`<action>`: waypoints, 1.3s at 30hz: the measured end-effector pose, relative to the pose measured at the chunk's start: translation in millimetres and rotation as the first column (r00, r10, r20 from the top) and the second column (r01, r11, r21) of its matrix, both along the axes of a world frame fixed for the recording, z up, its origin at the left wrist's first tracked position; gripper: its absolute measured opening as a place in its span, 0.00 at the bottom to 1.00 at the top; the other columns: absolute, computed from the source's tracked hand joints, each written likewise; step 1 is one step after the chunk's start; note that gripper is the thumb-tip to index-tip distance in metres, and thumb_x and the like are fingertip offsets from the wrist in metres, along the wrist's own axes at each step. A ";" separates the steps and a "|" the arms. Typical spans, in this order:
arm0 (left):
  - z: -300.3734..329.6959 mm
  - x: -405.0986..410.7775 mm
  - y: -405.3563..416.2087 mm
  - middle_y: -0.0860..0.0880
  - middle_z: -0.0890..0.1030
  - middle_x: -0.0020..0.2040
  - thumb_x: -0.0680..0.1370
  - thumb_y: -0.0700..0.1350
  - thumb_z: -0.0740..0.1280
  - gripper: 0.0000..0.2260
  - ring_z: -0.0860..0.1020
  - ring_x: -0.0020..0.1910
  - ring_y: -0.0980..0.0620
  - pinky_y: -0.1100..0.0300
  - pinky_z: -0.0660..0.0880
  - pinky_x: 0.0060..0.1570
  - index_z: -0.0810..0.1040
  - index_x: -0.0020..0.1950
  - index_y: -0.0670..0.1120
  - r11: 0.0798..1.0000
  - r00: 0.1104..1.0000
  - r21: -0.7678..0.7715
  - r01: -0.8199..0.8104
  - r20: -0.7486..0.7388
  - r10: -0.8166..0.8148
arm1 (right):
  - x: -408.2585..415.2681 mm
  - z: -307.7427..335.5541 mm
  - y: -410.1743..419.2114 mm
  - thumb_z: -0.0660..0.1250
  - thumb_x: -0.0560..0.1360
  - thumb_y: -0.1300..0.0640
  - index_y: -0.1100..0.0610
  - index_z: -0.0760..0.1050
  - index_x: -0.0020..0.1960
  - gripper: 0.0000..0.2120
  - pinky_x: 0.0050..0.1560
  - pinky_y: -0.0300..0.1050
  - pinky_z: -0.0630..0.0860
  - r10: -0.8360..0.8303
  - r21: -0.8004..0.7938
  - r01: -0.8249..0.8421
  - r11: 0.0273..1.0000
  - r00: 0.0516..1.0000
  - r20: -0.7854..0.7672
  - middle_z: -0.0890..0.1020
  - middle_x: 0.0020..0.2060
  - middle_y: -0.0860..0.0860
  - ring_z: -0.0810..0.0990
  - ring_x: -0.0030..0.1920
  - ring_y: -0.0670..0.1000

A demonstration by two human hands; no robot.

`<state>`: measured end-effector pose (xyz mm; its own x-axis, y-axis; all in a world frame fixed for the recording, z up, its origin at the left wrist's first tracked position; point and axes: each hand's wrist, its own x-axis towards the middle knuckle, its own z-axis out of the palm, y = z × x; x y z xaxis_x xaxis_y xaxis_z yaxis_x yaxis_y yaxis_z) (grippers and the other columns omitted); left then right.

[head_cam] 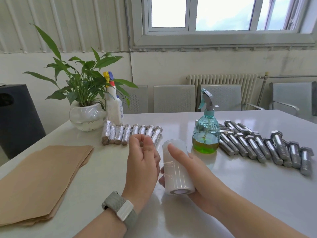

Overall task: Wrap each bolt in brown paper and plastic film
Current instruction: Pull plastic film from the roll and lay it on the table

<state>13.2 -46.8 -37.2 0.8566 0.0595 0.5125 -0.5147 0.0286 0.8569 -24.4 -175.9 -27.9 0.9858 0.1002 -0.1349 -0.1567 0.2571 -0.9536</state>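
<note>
My right hand (192, 170) grips a roll of clear plastic film (176, 167) above the table's middle, thumb lying along its top. My left hand (142, 160) is just left of the roll, its fingers curled and pinching the loose edge of film (158, 162) stretched off the roll. A row of several wrapped bolts (132, 133) lies behind my hands. A stack of brown paper sheets (42, 181) lies at the left. Several bare steel bolts (264, 146) are laid out at the right.
A teal spray bottle (205, 134) with green liquid stands between the roll and the bare bolts. A potted plant in a glass bowl (87, 115) and a white spray bottle (114, 107) stand at the back left. Chairs line the white table's (240, 194) far side.
</note>
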 end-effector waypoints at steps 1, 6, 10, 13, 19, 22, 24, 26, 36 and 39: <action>-0.3 1.1 0.6 0.53 0.67 0.27 0.81 0.57 0.54 0.10 0.64 0.22 0.54 0.63 0.64 0.22 0.65 0.45 0.52 0.999 0.999 0.048 -0.014 0.029 0.013 | -0.4 0.6 -0.6 0.77 0.63 0.37 0.59 0.73 0.62 0.36 0.47 0.52 0.81 -0.020 -0.030 0.020 0.999 1.000 0.004 0.84 0.42 0.57 0.84 0.41 0.57; 0.2 10.2 7.8 0.53 0.69 0.26 0.83 0.54 0.55 0.10 0.65 0.24 0.55 0.62 0.65 0.24 0.66 0.47 0.49 0.980 0.999 0.194 -0.040 0.038 0.033 | 2.4 -0.9 -5.6 0.77 0.59 0.32 0.53 0.74 0.60 0.37 0.55 0.56 0.80 -0.148 -0.210 0.167 0.963 0.984 0.101 0.84 0.50 0.54 0.85 0.50 0.53; -3.5 12.3 8.6 0.56 0.70 0.26 0.77 0.63 0.57 0.16 0.68 0.26 0.57 0.67 0.66 0.28 0.69 0.49 0.51 0.980 0.998 0.195 -0.029 -0.044 0.038 | 3.4 -0.3 -6.4 0.75 0.64 0.34 0.53 0.74 0.60 0.32 0.58 0.59 0.79 -0.151 -0.127 0.162 0.979 0.984 0.094 0.82 0.48 0.54 0.84 0.50 0.57; -4.1 15.1 11.5 0.58 0.68 0.25 0.72 0.70 0.56 0.25 0.68 0.27 0.58 0.69 0.66 0.28 0.76 0.51 0.51 0.990 0.979 0.133 0.036 -0.202 -0.009 | 5.7 -0.3 -11.2 0.71 0.70 0.42 0.53 0.75 0.58 0.21 0.52 0.56 0.81 -0.098 -0.029 0.098 0.995 0.995 0.002 0.84 0.46 0.56 0.85 0.48 0.58; -3.1 19.0 18.0 0.56 0.66 0.22 0.76 0.58 0.69 0.17 0.61 0.19 0.57 0.66 0.57 0.20 0.82 0.42 0.44 0.986 0.919 0.094 0.134 -0.385 -0.088 | 7.0 2.2 -23.8 0.76 0.66 0.41 0.56 0.81 0.54 0.24 0.42 0.46 0.80 -0.011 -0.105 0.018 0.994 0.998 0.063 0.84 0.39 0.51 0.84 0.41 0.50; -3.3 20.7 18.7 0.53 0.67 0.24 0.77 0.46 0.69 0.08 0.59 0.19 0.55 0.67 0.54 0.22 0.80 0.43 0.41 0.985 0.850 -0.021 0.173 -0.503 -0.160 | 9.1 1.4 -30.1 0.77 0.63 0.41 0.54 0.82 0.51 0.24 0.38 0.44 0.79 0.023 -0.081 -0.016 0.997 0.997 0.079 0.84 0.37 0.50 0.84 0.38 0.48; -1.8 20.0 18.8 0.52 0.67 0.24 0.78 0.44 0.68 0.07 0.59 0.18 0.56 0.69 0.54 0.19 0.77 0.42 0.43 0.978 0.823 -0.071 0.195 -0.530 -0.203 | 10.3 1.0 -31.8 0.77 0.64 0.44 0.50 0.84 0.46 0.14 0.39 0.46 0.81 0.054 -0.061 -0.048 0.997 0.994 0.095 0.84 0.37 0.49 0.84 0.39 0.48; -0.3 19.7 19.0 0.52 0.68 0.24 0.79 0.43 0.67 0.07 0.60 0.18 0.57 0.69 0.54 0.17 0.73 0.43 0.44 0.973 0.819 -0.085 0.216 -0.526 -0.228 | 11.1 1.3 -32.0 0.79 0.63 0.47 0.53 0.83 0.47 0.16 0.47 0.57 0.83 0.029 -0.056 -0.023 0.998 0.994 0.103 0.84 0.39 0.53 0.84 0.41 0.52; -2.7 30.3 34.1 0.54 0.71 0.25 0.82 0.49 0.62 0.07 0.63 0.20 0.59 0.67 0.61 0.20 0.69 0.48 0.48 0.969 0.950 0.243 0.047 -0.310 0.032 | 14.3 6.8 -45.3 0.77 0.63 0.52 0.58 0.77 0.58 0.26 0.47 0.51 0.80 0.067 0.022 -0.066 0.998 0.997 -0.024 0.84 0.42 0.56 0.84 0.43 0.55; -4.3 31.7 40.4 0.53 0.72 0.29 0.82 0.50 0.61 0.06 0.67 0.23 0.59 0.65 0.63 0.27 0.68 0.47 0.51 0.901 0.984 0.427 -0.072 -0.120 0.135 | 15.5 7.6 -48.2 0.78 0.61 0.49 0.58 0.79 0.53 0.24 0.41 0.50 0.82 0.043 -0.026 -0.042 0.999 0.999 0.029 0.83 0.38 0.53 0.83 0.39 0.52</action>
